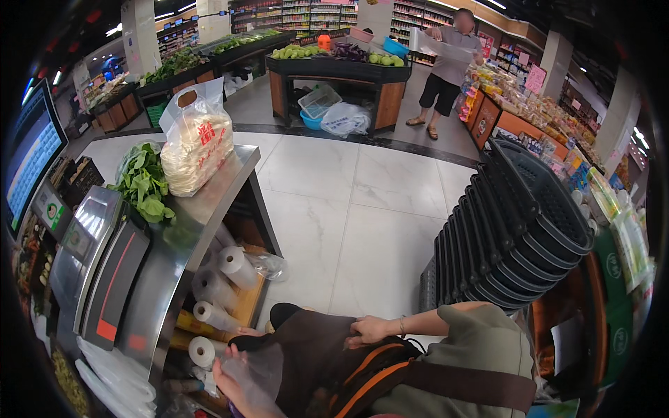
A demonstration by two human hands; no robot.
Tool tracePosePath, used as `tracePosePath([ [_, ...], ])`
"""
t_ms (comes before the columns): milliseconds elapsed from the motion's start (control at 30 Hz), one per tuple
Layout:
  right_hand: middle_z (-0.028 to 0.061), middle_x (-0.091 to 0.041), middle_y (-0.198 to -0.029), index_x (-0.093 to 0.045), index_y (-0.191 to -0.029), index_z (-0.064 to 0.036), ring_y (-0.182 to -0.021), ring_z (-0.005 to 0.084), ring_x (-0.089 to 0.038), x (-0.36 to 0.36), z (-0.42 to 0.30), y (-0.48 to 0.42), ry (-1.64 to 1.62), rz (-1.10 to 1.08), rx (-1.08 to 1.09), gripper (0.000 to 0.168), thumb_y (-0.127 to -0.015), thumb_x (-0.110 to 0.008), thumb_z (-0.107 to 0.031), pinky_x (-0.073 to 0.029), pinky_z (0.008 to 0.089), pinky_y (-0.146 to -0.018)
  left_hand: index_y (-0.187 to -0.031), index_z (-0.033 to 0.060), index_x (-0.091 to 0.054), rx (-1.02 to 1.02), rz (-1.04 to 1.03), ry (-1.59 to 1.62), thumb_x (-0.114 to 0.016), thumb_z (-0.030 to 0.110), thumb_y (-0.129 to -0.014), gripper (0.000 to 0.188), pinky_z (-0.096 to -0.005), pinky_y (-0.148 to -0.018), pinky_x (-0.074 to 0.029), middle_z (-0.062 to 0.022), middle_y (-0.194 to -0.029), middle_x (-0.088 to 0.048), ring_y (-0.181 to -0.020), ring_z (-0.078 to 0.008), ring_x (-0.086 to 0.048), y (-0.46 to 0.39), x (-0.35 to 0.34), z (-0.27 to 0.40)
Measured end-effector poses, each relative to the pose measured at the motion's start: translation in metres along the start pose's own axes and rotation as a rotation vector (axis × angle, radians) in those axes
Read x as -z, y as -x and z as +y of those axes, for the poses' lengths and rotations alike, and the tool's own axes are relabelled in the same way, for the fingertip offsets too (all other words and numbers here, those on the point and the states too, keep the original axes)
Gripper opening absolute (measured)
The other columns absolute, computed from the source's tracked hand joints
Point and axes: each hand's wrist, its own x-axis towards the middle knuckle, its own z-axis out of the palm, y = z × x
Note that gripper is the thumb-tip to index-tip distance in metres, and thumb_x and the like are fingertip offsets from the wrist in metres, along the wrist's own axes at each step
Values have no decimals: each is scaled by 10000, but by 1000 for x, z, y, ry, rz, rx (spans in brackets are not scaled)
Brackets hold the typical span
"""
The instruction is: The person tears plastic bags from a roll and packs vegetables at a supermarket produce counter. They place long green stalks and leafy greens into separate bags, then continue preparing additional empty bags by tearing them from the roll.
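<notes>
My left hand is low by the counter's shelf, fingers curved, with a thin clear plastic bag caught at them. My right hand, with a bracelet at the wrist, has curled fingers against the dark brown cloth over my front; whether it grips anything is unclear. On the steel counter stands a clear handled bag of pale food with red printing. Leafy greens, partly in clear plastic, lie beside it. Nearer is a weighing scale. Folded clear plastic bags lie at the counter's near end.
Rolls of clear bags lie on the shelf under the counter. Stacked dark shopping baskets stand at the right. Beyond the tiled floor, a person holds clear plastic near packaged goods, and a vegetable stand stands across the aisle.
</notes>
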Motion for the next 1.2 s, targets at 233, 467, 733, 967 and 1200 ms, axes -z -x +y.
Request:
tracePosePath([
  [233,162,-575,-1202,-411,-1364,-7,-795,217,-612,57,-93,8,-774,152,18,649,-986,-468,-531,-511,332,-767,-1215,17,-469,37,50,-39,-646,118,-897,377,-440,-896,-508,-113,-1144,-543,-1010,-320,-580,-23,18,-93],
  [467,270,-634,-1111,-438,-1353,29,-1018,441,-624,30,-149,-40,-199,251,474,755,-794,-753,-368,-519,462,-871,-1316,59,-402,-101,-62,-139,-614,162,-947,439,-451,-948,-470,-145,-1219,-525,-1105,-286,-550,15,14,-98],
  [733,171,-668,-852,-665,-924,-52,-806,321,-650,61,-151,-74,-408,405,533,375,-811,-736,-403,-513,391,-741,-1439,158,-283,-448,347,-396,-639,156,-917,631,-356,-849,-463,-87,-1224,-518,-1039,-208,-528,43,48,-46],
  [967,138,-697,-796,-722,-931,-56,-738,266,-682,98,-132,-88,-379,418,444,174,-862,-659,-202,-527,351,-703,-1229,0,-573,-810,332,-959,-643,104,-930,324,-286,-891,-471,-90,-1095,-620,-997,-158,-587,7,81,-20],
  [1200,106,-654,-699,-706,-931,-27,-575,192,-547,104,-142,-91,-319,353,407,162,-898,-625,-164,-450,317,-588,-1171,29,-597,-1017,313,-1703,-678,58,-823,359,-429,-998,-408,-162,-1223,-606,-1133,-362,-556,-9,84,10],
])
